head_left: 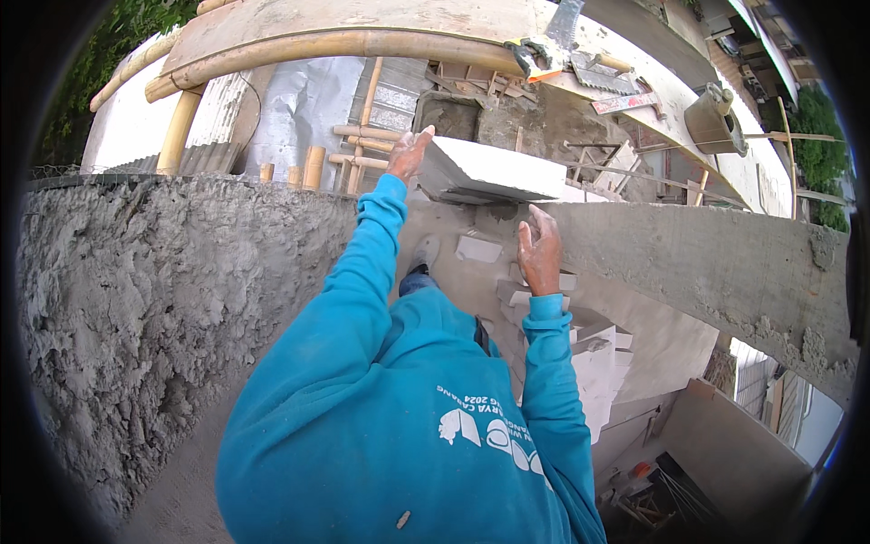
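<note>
A white rectangular building block point(489, 170) lies tilted on top of the grey wall, one corner jutting toward me. My left hand point(410, 150) reaches up in a blue sleeve and grips the block's left end. Dusted with mortar, my right hand point(541, 254) is lower, just under the block's right part, with its fingers apart against the wall's upper edge and nothing in it. A foot in a pale shoe point(424, 254) shows far below, between my arms.
Rough wet plaster covers the wall point(181, 290) on the left. A concrete beam point(689, 254) runs to the right. Bamboo poles point(335, 45), a handsaw point(589, 72) and a metal bucket point(711, 118) lie beyond. More white blocks point(598, 363) are stacked below.
</note>
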`<act>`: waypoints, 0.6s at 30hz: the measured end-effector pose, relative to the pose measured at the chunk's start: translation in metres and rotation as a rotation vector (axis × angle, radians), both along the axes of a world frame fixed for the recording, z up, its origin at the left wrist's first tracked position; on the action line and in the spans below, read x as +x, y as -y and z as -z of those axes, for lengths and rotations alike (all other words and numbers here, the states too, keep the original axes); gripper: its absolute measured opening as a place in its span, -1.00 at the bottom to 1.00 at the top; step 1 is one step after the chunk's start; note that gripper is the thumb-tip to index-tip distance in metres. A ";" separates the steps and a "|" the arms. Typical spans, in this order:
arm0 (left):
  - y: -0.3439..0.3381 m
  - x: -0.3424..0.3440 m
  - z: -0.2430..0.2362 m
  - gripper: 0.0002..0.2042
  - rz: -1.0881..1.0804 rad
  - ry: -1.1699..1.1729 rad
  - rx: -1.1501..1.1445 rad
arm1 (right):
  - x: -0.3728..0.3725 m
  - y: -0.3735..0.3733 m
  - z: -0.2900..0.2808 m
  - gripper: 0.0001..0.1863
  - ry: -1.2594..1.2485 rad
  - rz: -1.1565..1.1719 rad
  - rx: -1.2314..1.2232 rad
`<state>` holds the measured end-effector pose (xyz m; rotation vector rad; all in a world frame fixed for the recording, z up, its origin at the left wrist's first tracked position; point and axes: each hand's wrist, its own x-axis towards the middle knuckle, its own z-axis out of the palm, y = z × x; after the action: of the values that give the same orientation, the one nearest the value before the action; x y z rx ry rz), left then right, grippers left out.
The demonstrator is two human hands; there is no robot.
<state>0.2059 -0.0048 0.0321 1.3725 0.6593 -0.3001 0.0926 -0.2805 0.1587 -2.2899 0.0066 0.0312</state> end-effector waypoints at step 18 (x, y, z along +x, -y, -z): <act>0.002 0.003 0.000 0.12 0.176 0.034 0.055 | 0.127 0.020 0.080 -0.58 -0.135 0.081 -0.731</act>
<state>0.2088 -0.0069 0.0318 1.4888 0.5231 -0.4005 0.2200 -0.3009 0.0788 -3.0101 0.2120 0.1650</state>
